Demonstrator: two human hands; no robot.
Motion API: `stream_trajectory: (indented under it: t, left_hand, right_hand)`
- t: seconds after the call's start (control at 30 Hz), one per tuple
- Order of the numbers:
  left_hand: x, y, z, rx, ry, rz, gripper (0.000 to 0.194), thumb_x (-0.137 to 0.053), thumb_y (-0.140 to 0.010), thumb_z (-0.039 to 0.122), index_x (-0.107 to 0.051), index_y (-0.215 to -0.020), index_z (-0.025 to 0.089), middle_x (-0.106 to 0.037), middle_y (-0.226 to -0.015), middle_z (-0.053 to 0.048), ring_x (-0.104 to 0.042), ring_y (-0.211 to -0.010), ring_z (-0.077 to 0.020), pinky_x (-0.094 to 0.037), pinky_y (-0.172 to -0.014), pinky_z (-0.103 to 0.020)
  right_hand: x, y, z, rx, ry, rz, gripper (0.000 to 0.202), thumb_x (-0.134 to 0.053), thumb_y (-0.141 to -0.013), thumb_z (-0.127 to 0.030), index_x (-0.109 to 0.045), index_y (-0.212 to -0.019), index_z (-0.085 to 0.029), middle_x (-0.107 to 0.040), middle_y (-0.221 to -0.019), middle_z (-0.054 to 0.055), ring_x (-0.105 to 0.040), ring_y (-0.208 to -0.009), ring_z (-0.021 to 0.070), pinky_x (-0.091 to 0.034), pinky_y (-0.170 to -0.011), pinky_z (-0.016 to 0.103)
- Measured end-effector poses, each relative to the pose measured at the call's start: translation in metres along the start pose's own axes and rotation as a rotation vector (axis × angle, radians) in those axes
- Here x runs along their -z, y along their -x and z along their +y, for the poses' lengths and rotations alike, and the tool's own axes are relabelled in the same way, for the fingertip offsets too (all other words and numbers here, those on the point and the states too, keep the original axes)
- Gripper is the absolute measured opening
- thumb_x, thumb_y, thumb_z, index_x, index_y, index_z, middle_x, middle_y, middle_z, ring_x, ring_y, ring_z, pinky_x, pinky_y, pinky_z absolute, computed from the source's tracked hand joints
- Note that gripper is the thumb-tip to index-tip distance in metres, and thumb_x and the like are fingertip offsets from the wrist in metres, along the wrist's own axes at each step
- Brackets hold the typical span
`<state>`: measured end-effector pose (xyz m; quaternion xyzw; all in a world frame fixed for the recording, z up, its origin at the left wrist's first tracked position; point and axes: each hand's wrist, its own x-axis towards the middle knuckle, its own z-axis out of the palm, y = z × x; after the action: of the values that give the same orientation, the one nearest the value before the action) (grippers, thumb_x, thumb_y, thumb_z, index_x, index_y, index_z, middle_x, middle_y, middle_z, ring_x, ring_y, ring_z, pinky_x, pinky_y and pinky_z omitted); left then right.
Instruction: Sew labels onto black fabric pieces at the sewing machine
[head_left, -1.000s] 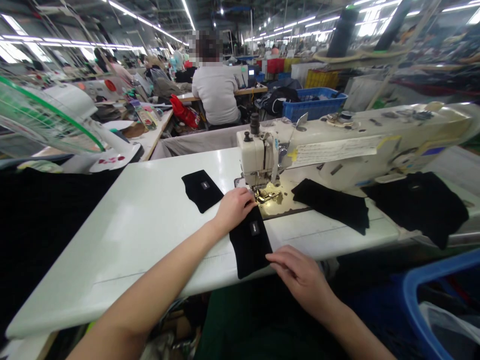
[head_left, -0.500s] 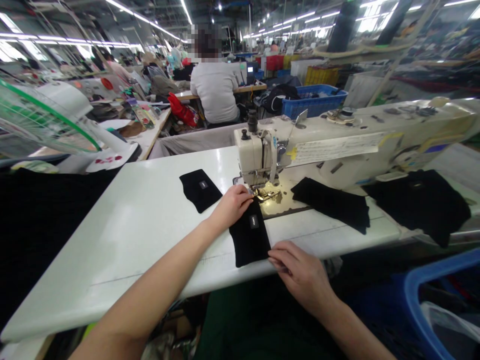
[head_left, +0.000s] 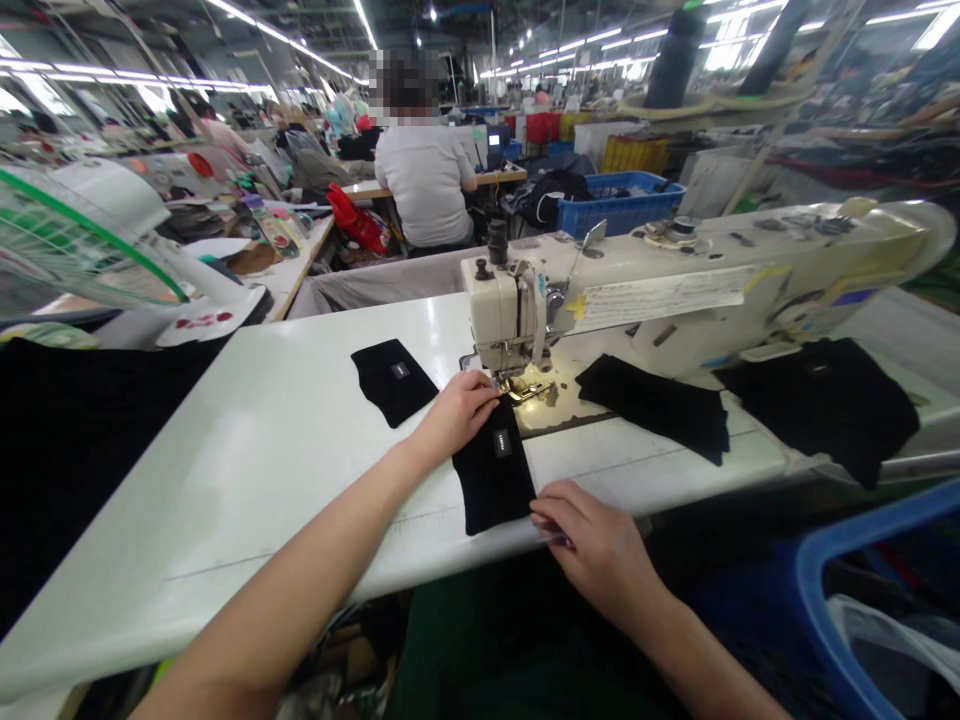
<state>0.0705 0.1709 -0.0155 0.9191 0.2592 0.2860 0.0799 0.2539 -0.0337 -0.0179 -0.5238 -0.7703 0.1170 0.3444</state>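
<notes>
A black fabric piece [head_left: 491, 490] with a small dark label [head_left: 502, 443] lies on the white sewing table, its upper end at the presser foot of the sewing machine [head_left: 502, 315]. My left hand [head_left: 463, 408] pinches the piece's upper end right beside the foot. Down at the lower right corner, my right hand [head_left: 589, 525] grips the fabric's edge between thumb and fingers. Another labelled black piece [head_left: 394, 382] rests flat to the left of my left hand. Right of the needle area lies a stack of black pieces [head_left: 656, 408].
More black fabric [head_left: 825, 400] lies at the table's right end. A blue basket [head_left: 814, 580] stands low at the right, and a fan [head_left: 82, 240] at the left. Dark cloth [head_left: 90, 440] borders the table's left side. Ahead, a person [head_left: 424, 180] sits with their back to me.
The view has shifted slightly, moving the scene a little to the left. Both hands keep their hold on the fabric, which looks nearly unmoved on the table.
</notes>
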Motion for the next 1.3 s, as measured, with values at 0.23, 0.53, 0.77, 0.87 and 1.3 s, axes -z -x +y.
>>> stream_trajectory:
  t: [0.23,0.53,0.77,0.87,1.3]
  left_hand:
    - [0.003,-0.004,-0.001,0.024,-0.055,-0.068,0.022,-0.055,-0.095,0.018,-0.074,-0.106,0.016,-0.064,-0.104,-0.012,-0.061,-0.096,-0.0241,-0.055,-0.089,-0.043]
    - [0.029,0.031,0.070,-0.034,-0.071,-0.172,0.022,-0.051,-0.097,0.017,-0.071,-0.104,0.015,-0.066,-0.110,-0.013,-0.063,-0.098,-0.0244,-0.059,-0.084,-0.041]
    - [0.039,0.073,0.116,-0.169,-0.093,-0.258,0.031,-0.047,-0.099,0.022,-0.063,-0.124,0.013,-0.068,-0.122,-0.014,-0.062,-0.116,-0.0285,-0.061,-0.091,-0.042]
    - [0.036,0.072,0.106,-0.203,-0.134,-0.234,0.030,-0.046,-0.100,0.024,-0.064,-0.122,0.013,-0.069,-0.120,-0.013,-0.063,-0.114,-0.0283,-0.062,-0.089,-0.042]
    - [0.033,0.041,0.066,-0.158,-0.088,-0.231,0.029,-0.051,-0.100,0.029,-0.068,-0.120,0.017,-0.067,-0.115,-0.014,-0.063,-0.110,-0.0268,-0.061,-0.089,-0.042]
  right_hand:
    - [0.005,-0.007,-0.001,-0.032,0.058,-0.075,0.022,-0.054,-0.088,-0.006,-0.065,-0.101,-0.019,-0.067,-0.098,0.005,-0.064,-0.081,0.0176,-0.045,-0.066,0.027]
    - [0.010,0.000,-0.004,-0.038,0.188,-0.152,0.035,-0.055,-0.085,-0.009,-0.067,-0.116,-0.020,-0.068,-0.090,0.005,-0.062,-0.070,0.0162,-0.042,-0.059,0.026]
    - [0.010,-0.001,0.001,-0.019,0.203,-0.186,0.041,-0.055,-0.081,-0.007,-0.069,-0.117,-0.019,-0.069,-0.081,0.003,-0.063,-0.067,0.0181,-0.041,-0.059,0.029]
    - [0.010,-0.008,0.003,-0.030,0.208,-0.187,0.041,-0.057,-0.080,-0.007,-0.071,-0.116,-0.020,-0.070,-0.082,0.002,-0.064,-0.068,0.0183,-0.042,-0.060,0.029]
    - [0.008,-0.060,0.016,-0.151,0.273,-0.274,0.034,-0.056,-0.088,-0.015,-0.073,-0.115,-0.024,-0.076,-0.097,0.003,-0.070,-0.082,0.0193,-0.048,-0.072,0.028]
